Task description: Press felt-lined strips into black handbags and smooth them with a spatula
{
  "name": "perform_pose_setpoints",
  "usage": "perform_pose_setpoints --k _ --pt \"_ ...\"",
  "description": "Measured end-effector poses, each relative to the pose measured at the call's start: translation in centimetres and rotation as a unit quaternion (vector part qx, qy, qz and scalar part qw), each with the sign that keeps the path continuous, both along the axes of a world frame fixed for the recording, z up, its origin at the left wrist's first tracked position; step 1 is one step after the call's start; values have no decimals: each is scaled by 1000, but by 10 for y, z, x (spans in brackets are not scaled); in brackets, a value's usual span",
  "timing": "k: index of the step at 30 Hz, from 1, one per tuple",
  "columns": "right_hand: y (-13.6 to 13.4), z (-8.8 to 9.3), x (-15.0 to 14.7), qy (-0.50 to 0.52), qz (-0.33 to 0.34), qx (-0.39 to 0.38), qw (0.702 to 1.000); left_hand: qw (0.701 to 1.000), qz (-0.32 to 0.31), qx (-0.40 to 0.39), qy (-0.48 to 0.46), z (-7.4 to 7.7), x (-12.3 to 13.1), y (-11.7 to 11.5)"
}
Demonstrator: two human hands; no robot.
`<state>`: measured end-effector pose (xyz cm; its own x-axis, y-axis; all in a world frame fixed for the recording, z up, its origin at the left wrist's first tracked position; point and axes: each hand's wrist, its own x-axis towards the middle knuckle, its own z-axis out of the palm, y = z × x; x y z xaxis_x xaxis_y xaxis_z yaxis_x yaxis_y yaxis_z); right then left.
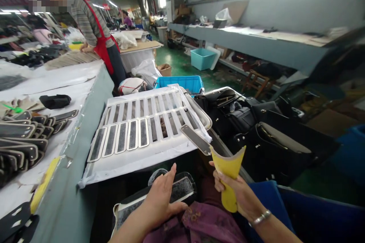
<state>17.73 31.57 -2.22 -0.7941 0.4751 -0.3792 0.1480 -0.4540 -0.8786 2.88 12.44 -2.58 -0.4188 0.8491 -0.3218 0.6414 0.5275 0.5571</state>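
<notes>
My right hand (238, 191) is closed around a curved yellow card (229, 174), and a grey strap piece (196, 139) with a pale edge sticks out from its upper left end. My left hand (161, 197) lies with fingers stretched over a dark strap piece (182, 188) on a white sheet in my lap. Just ahead, a white board (142, 159) carries rows of several grey strap pieces (134, 133) with pale edges.
A grey worktable (71, 205) on the left holds stacked dark strap pieces (19, 140). A person in a red apron (99, 38) bends over it farther back. Black handbags (256, 129) pile on the right. Blue bins (182, 82) stand on the green floor.
</notes>
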Motion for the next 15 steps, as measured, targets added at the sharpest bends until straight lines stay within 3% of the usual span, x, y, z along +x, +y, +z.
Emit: perform_pose_setpoints --k 2,5,11,14,15 --pt "-15 -1 -15 47 -85 -42 994 999 -1 -16 52 -2 9 0" --pt "-37 -9 -44 80 -142 -45 986 995 -8 -32 95 -1 17 4" --pt "-54 -22 -66 94 -151 18 984 992 -14 -44 113 -2 19 4" --pt "-64 -32 -61 68 -158 110 979 992 -10 -33 118 -13 20 3" --pt "-67 -35 -59 52 -133 144 979 992 -4 -28 125 -17 21 4"
